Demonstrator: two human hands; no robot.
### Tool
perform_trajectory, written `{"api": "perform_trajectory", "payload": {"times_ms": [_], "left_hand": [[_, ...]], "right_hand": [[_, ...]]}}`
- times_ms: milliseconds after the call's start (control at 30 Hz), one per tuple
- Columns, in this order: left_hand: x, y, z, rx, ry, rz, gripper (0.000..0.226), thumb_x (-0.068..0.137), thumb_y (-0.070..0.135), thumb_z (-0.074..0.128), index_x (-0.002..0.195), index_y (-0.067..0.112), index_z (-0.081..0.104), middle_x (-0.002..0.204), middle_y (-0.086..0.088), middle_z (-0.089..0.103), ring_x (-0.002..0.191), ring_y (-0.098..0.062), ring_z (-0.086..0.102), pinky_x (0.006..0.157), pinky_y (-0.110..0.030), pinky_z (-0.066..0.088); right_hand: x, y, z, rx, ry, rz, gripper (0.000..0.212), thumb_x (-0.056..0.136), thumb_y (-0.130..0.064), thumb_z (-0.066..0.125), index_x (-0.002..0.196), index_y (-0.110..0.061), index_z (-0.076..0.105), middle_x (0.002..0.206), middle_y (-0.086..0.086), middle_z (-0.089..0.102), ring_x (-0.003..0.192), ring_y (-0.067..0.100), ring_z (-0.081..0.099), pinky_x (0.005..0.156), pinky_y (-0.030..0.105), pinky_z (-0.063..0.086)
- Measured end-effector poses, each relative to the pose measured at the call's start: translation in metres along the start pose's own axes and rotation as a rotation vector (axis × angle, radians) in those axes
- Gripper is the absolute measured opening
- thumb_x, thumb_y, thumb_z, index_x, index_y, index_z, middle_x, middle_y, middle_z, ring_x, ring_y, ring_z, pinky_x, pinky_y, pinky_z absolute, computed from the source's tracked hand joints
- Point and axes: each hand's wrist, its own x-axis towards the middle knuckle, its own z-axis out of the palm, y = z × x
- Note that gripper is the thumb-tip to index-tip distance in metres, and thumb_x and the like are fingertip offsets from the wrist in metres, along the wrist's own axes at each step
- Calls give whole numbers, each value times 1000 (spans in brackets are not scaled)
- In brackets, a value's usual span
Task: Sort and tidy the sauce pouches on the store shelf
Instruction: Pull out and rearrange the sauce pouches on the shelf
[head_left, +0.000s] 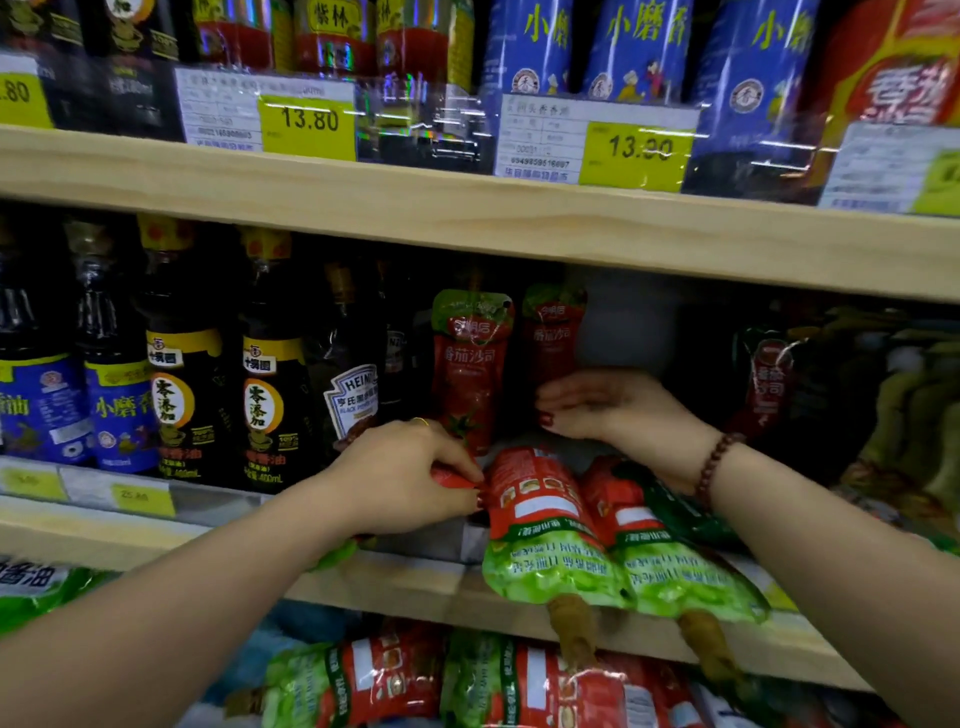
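Two red-and-green sauce pouches (550, 525) lie flat on the wooden shelf (415, 582), their spouts hanging over its front edge, with more pouches standing upright (470, 364) behind them. The left hand (410, 478) has its grip pinched on a red pouch corner (454, 478) beside the bottles (270, 395). The right hand (602, 410) hovers palm-open, grip released, above the lying pouches.

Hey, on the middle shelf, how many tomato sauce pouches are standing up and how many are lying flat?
Standing pouches: 3
Lying pouches, spouts hanging over the shelf edge: 2
Total: 5
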Motion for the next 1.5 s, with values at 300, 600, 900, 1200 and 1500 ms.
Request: {"api": "perform_trajectory", "payload": {"times_ms": [300,600,900,1200,1500], "left_hand": [[2,8,-6,-21,-58,-66,19,78,43,64,95,39,71,109,19,64,96,-1,55,83,-18,41],[21,55,-3,-138,34,-75,18,79,36,66,94,28,73,96,10,69,91,-4,58,78,-17,42],[23,80,11,-250,17,-55,15,80,33,66,93,28,72,89,16,66,84,2,58,68,-13,45],[35,92,7,-295,130,-41,7,79,30,68,84,28,72,83,16,67,83,1,59,69,-13,43],[39,97,6,-423,200,-69,10,78,25,68,77,34,69,83,16,67,84,-1,60,70,-16,44]], "right_hand": [[-75,16,-45,-213,70,-111,17,79,-8,70,91,-19,71,92,-4,73,82,1,67,71,10,49],[-111,45,-69,-437,-69,-151,37,82,-25,66,115,-39,57,128,-21,50,116,-16,44,94,2,34],[-108,46,-93,-742,-289,-255,65,81,-25,67,135,-45,36,144,-23,31,131,-10,28,109,12,24],[-118,59,-90,-759,99,-370,43,79,-17,70,120,-18,58,115,-2,59,108,11,55,96,30,46],[-110,64,-89,-468,543,-476,26,87,1,57,112,-2,64,101,-7,61,96,-7,53,86,2,39]]}}
